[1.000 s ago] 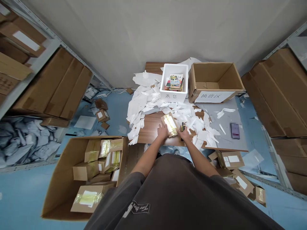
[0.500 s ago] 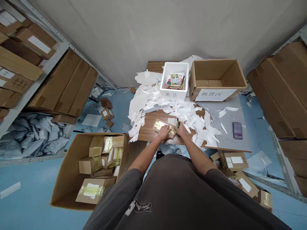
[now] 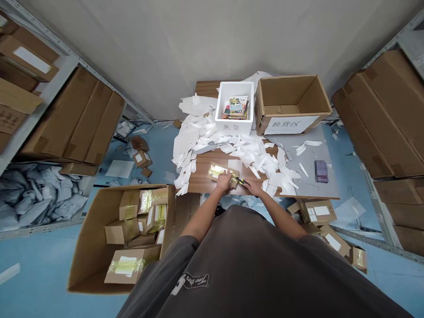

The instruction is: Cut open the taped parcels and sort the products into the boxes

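A small flat cardboard box (image 3: 215,170), wrapped in yellowish tape with a white label, lies at the front edge of the wooden table (image 3: 207,165). My left hand (image 3: 224,181) grips it from above, fingers bent over its near side. In my right hand (image 3: 253,187) is a yellow-and-black utility knife (image 3: 243,181), its tip pointing left at the box's right end. Whether the blade touches the tape is too small to tell. Torn white paper scraps (image 3: 228,143) lie just beyond both hands.
At the table's back stand a white foam box (image 3: 234,127) with books inside and an open carton (image 3: 291,126) with a handwritten sign. A large carton (image 3: 86,238) of taped parcels sits on the floor at left. Shelves with cartons (image 3: 76,115) flank both sides; more parcels (image 3: 318,211) lie under the table's right.
The utility knife has swung from upright to nearly level, with its tip now at the box's right end. My right hand has lowered slightly. The whole view has shifted a little.
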Action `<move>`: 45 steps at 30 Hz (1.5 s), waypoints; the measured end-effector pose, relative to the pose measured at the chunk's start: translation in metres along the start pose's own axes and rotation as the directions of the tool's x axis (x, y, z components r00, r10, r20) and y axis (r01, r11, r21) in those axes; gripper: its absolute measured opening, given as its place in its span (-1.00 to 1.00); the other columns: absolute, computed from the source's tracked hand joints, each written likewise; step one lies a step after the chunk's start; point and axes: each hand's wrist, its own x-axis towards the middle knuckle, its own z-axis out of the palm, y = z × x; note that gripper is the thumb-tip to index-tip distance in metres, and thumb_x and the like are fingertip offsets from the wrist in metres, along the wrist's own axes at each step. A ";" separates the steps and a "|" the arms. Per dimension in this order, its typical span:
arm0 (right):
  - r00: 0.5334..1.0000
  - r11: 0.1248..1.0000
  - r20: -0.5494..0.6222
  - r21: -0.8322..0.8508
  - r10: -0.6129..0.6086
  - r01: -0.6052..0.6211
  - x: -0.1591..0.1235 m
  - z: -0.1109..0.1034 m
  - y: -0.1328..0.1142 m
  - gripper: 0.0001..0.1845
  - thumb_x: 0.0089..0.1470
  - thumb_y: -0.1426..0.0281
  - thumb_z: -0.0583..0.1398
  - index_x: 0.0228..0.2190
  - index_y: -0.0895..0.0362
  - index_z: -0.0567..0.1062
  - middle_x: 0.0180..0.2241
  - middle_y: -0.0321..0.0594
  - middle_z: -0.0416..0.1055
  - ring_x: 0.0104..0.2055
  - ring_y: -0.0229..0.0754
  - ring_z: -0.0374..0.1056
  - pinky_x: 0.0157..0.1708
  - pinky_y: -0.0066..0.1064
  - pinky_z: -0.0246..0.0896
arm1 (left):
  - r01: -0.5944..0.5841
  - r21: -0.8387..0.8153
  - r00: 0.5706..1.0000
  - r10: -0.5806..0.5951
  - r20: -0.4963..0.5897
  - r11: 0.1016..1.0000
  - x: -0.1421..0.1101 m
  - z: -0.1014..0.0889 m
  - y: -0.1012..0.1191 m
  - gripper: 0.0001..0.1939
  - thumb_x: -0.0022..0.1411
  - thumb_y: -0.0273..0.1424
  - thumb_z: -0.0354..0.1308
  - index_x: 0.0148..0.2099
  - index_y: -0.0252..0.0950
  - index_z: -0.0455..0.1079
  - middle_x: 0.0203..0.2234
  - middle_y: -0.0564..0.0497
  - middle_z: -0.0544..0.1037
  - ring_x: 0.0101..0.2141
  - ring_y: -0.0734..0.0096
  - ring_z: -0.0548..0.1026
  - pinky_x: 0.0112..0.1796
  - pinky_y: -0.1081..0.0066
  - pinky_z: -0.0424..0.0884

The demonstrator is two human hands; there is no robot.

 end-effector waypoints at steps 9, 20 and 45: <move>0.990 0.994 0.127 -0.093 -0.053 0.065 0.011 -0.021 -0.008 -0.62 0.48 0.24 0.10 0.10 0.01 0.65 0.08 -0.12 0.65 0.11 0.08 0.52 0.11 -0.24 0.36 | 0.028 -0.001 0.999 -0.028 0.027 1.000 0.000 -0.004 0.002 0.14 0.06 -0.31 0.62 0.54 -0.41 0.12 0.40 -0.50 0.38 0.49 -0.23 0.21 0.29 0.12 0.26; 0.988 0.997 0.153 0.073 -0.033 0.022 0.004 -0.022 -0.013 -0.59 0.40 0.04 0.18 -0.02 0.00 0.69 -0.03 -0.16 0.68 0.02 0.06 0.53 0.09 -0.18 0.39 | -0.015 0.018 0.998 0.014 0.056 1.000 -0.004 -0.005 0.001 0.08 0.07 -0.33 0.61 0.52 -0.31 0.18 0.48 -0.43 0.28 0.51 -0.23 0.14 0.32 0.02 0.23; 0.957 0.953 -0.189 -0.170 0.219 -0.251 -0.044 0.017 -0.064 -0.46 0.45 0.09 0.18 0.35 -0.08 0.51 0.14 -0.05 0.57 0.18 0.13 0.46 0.16 -0.19 0.36 | -0.076 -0.106 0.993 0.065 -0.103 0.991 0.017 -0.014 -0.051 -0.10 0.39 -0.05 0.33 0.63 -0.08 0.10 0.57 -0.24 0.14 0.58 -0.18 -0.06 0.49 -0.16 -0.09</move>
